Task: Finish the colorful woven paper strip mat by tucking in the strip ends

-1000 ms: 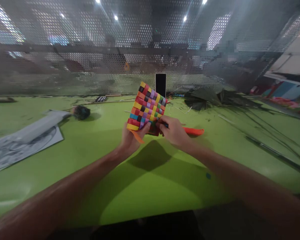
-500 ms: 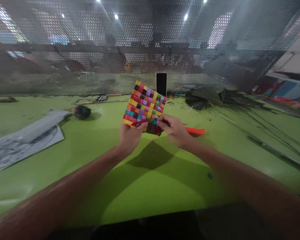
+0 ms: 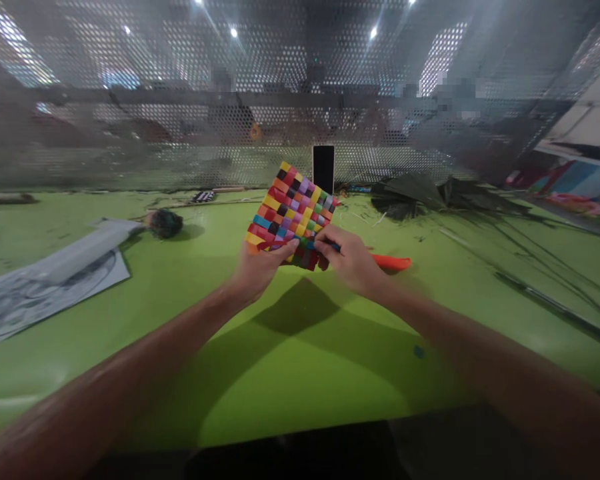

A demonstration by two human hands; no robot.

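A square woven piece (image 3: 293, 210) of many-coloured flat strips is held tilted above the table. My left hand (image 3: 260, 267) is closed on its lower left corner, thumb on the front face and the other fingers hidden behind. A loose red strip (image 3: 266, 245) lies across the weave by that thumb. At the lower right edge, my right hand (image 3: 347, 257) pinches a blue strip (image 3: 309, 245) between thumb and fingertips.
An orange-red object (image 3: 393, 263) lies beside my right hand on the green table (image 3: 300, 373). Behind stands a phone (image 3: 323, 168) against a perforated screen. Dark dried leaves (image 3: 415, 193) lie at the right, a printed sheet (image 3: 80, 293) and a dark round bundle (image 3: 165, 223) at the left.
The woven piece has turned slightly clockwise and shifted a little to the right. More of the blue strip shows at my right fingertips. Both hands keep their grips.
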